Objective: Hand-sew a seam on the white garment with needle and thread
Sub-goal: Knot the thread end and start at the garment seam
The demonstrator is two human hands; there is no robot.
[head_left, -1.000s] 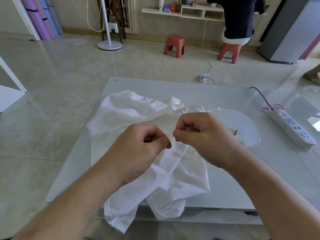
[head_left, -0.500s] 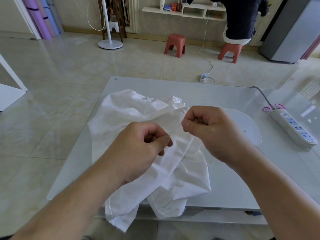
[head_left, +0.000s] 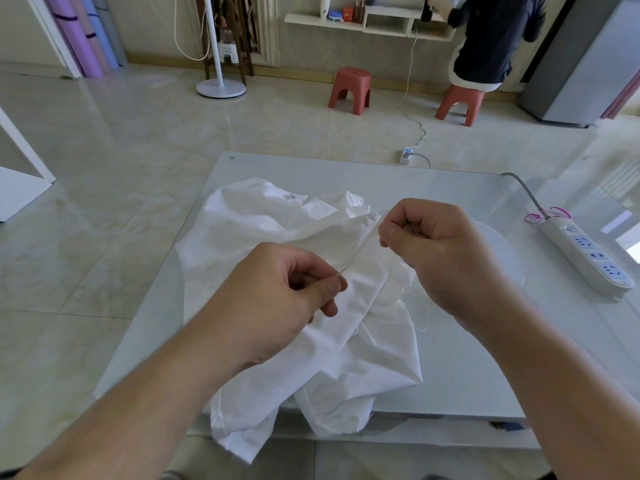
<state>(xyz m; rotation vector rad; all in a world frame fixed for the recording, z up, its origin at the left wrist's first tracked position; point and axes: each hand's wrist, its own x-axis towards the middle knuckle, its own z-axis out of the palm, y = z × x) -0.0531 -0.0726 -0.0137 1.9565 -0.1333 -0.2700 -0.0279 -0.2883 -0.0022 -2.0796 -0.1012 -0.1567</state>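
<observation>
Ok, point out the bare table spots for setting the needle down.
Free: the far strip behind the garment, and the near right patch between garment and power strip. Crowded: the centre under both hands, and the plate by the right hand.

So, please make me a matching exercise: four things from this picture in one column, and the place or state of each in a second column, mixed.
Things:
1. needle
2. white garment
3. power strip
4. left red stool

Places or states:
A. on the floor beyond the table
B. crumpled on the table, hanging over its near edge
C. pinched in the left hand
D. at the table's right edge

Pairs: 1-C, 2-B, 3-D, 4-A
</observation>
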